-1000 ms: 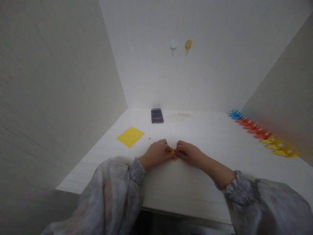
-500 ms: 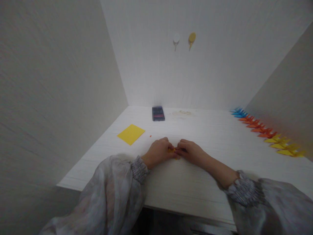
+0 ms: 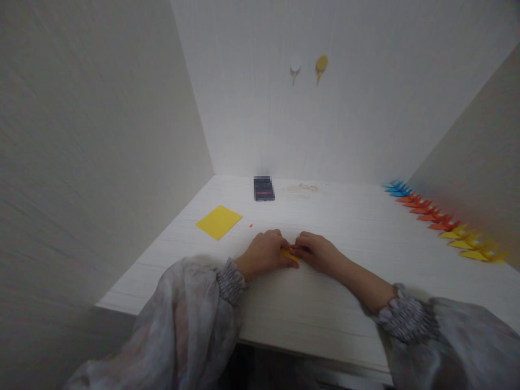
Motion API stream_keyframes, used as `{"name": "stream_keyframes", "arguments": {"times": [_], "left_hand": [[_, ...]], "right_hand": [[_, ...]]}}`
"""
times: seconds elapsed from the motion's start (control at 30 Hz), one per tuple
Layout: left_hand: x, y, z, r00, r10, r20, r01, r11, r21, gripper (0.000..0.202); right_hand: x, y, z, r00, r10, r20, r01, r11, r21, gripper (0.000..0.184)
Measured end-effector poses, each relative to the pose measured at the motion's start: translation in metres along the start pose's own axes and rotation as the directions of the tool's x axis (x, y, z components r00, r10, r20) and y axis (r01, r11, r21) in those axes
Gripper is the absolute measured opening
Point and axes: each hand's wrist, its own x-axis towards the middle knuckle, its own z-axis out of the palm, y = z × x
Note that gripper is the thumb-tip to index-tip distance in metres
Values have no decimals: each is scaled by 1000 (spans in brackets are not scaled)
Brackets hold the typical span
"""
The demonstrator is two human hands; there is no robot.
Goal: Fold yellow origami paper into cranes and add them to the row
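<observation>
Between my two hands, low over the middle of the white table, is a small folded piece of yellow paper [image 3: 290,254]. My left hand [image 3: 266,249] is closed on its left side, thumb and fingers pinching it. My right hand [image 3: 314,249] pinches its right end with the fingertips. The fingers cover most of the paper, so its folded shape is hard to make out. To the left of my left hand lies a flat stack or sheet of yellow square paper [image 3: 219,222]. A tiny orange scrap [image 3: 251,225] is just beyond my left hand.
Along the right wall runs a row of folded paper cranes: blue [image 3: 398,188], orange-red [image 3: 426,210] and yellow [image 3: 473,242]. A dark blurred object [image 3: 264,189] stands at the table's back. A white hook [image 3: 295,64] and a yellow hook [image 3: 322,63] are on the back wall.
More of the yellow paper shows between my hands now, as the left fingers have spread slightly around it. Both hands stay in nearly the same place; the view has shifted slightly.
</observation>
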Motion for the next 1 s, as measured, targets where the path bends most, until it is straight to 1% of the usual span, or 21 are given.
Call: {"name": "stream_keyframes", "arguments": {"times": [0.23,0.37,0.43,0.53,0.63,0.67,0.73,0.8,0.9,0.93,1.0], "left_hand": [[1,3,-2,999,-24,30,25,999,-41,49],[1,-1,-2,998,-27,48,34,989,-143,55],[0,-4,-1,999,-25,47,34,979,-199,53],[0,-9,3,1000,-23,10,25,961,-274,42],[2,-14,10,995,-63,-77,34,943,-330,34],[3,-15,12,995,-57,-83,25,937,-348,34],[5,-14,14,994,-56,-90,18,927,-374,40],[6,-13,15,992,-79,-100,34,921,-387,45],[7,-11,15,987,-115,-110,58,903,-425,40],[7,-11,15,988,-119,-103,60,888,-455,36],[8,-10,17,989,-136,-66,78,834,-546,29]], "right_hand": [[-1,1,0,1000,-7,-9,7,1000,20,21],[-1,3,1,1000,-8,-18,9,1000,26,22],[-2,4,2,1000,-17,-25,18,999,44,20],[-3,7,5,999,-23,-47,26,997,75,13],[-4,9,7,995,18,-96,-10,997,79,19],[-4,8,7,994,26,-109,-17,997,76,20],[-3,6,6,992,19,-125,-11,998,69,18],[-2,4,4,987,11,-159,3,997,83,19],[0,0,1,970,62,-237,-20,984,175,19],[1,-1,1,964,97,-248,-39,973,227,19],[2,-1,2,957,174,-231,-81,927,365,19]]}}
